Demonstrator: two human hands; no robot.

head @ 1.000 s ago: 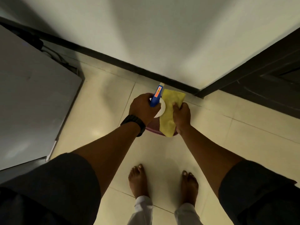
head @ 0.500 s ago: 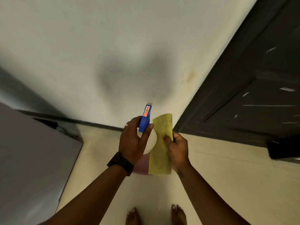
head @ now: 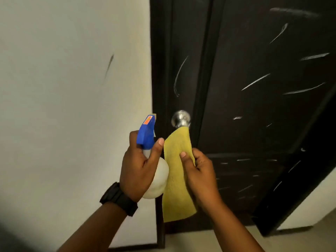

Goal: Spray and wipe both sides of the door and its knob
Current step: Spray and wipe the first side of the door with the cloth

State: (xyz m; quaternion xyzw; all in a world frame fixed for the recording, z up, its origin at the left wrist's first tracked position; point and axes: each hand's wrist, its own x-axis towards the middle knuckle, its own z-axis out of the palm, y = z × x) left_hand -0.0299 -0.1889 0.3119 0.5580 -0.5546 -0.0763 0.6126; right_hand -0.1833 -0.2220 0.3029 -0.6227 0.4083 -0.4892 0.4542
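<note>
While the left hand (head: 138, 168) grips the blue-headed white spray bottle (head: 147, 135) and the right hand (head: 198, 171) pinches the yellow cloth (head: 177, 179) just below the round steel knob (head: 181, 118) of the scratched black door (head: 254, 106), spraying looks next — nozzle turned doorward.

A pale off-white wall (head: 72, 88) fills the left half of the view, matt and unevenly lit. High on it runs a thin dark streak (head: 109, 65), slanted, perhaps a scuff or a crack; the blur does not let one tell. A dark skirting strip (head: 132, 247) edges the wall's foot. Below lies a pale floor (head: 236, 240). At lower right a second stretch of pale wall (head: 309, 206) shows. A black watch (head: 119, 199) with a broad strap sits round a wrist.
</note>
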